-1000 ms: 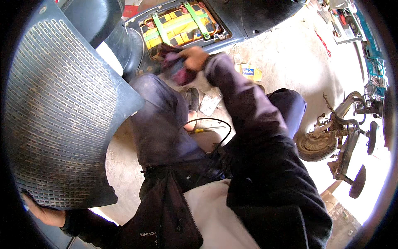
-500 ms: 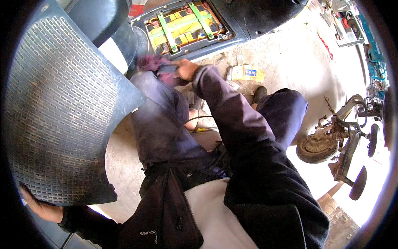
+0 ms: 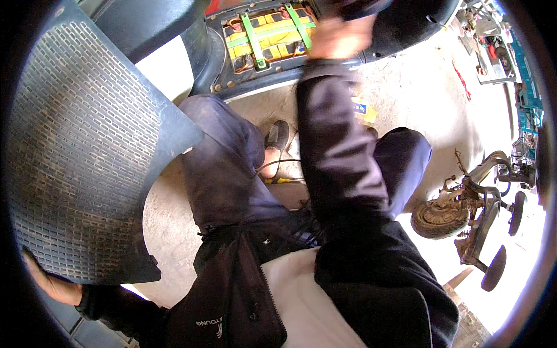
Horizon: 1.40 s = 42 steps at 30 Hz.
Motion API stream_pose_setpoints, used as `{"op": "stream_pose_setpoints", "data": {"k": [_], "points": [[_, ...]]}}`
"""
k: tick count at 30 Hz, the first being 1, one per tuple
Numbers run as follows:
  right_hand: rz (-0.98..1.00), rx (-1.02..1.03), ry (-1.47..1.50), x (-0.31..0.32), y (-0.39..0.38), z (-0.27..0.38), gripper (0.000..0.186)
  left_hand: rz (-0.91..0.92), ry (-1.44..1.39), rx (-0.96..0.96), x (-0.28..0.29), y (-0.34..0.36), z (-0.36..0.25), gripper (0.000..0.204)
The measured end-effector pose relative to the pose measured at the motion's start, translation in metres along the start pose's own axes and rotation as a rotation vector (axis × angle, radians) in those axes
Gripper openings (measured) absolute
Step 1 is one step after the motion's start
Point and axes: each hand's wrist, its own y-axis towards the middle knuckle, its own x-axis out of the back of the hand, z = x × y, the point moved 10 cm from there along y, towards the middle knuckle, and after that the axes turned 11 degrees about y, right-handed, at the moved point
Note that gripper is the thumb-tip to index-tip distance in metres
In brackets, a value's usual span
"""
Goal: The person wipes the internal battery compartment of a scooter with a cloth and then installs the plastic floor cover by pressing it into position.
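Note:
My left hand (image 3: 55,287) grips the lower left edge of a large dark, patterned floorboard panel (image 3: 87,162) standing at my left. My right hand (image 3: 342,37), blurred, is raised at the top centre, closed on a dark cloth (image 3: 360,8) that is partly out of view. Just left of it, an open compartment in a dark scooter body (image 3: 394,29) shows a yellow battery pack (image 3: 272,40) under green straps (image 3: 252,40).
A dismantled wheel assembly (image 3: 438,217) lies at the right, below a cluttered teal rack (image 3: 528,75). A yellow packet (image 3: 365,113), a red strap (image 3: 464,81) and a yellow-handled tool (image 3: 277,180) lie on the floor (image 3: 174,243) around my legs.
My right hand has swung up and right with the cloth, from over my left knee to the scooter body beside the compartment. My left hand stays on the panel.

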Motion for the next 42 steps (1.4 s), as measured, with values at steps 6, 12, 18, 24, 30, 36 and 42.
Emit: {"op": "stream_pose_setpoints", "data": {"k": [6,12,18,24,30,36,42], "points": [[1.57,-0.046,0.154,-0.145,-0.229,-0.03,0.023,0.012,0.071,-0.053,0.006,-0.004,-0.014,0.048],[0.028,0.107,0.332,0.029,0.007,-0.042,0.025,-0.034,0.161,-0.062,0.007,-0.012,-0.018,0.042],[-0.037,-0.079,-0.163,0.048,0.024,0.002,0.024,-0.065,0.21,-0.078,0.011,-0.004,0.005,0.04],[1.545,-0.001,-0.068,-0.136,-0.237,-0.023,0.036,-0.099,0.115,0.014,0.008,-0.012,0.001,0.043],[0.96,-0.184,-0.023,-0.116,-0.161,-0.017,0.039,-0.105,0.24,-0.024,0.011,-0.011,0.001,0.045],[0.434,-0.053,0.033,-0.102,-0.086,0.014,0.049,-0.006,0.183,-0.036,0.025,0.006,0.022,0.042],[0.702,0.312,0.063,-0.154,-0.128,0.065,0.042,0.174,0.322,-0.179,0.017,0.016,0.013,0.038]]}}
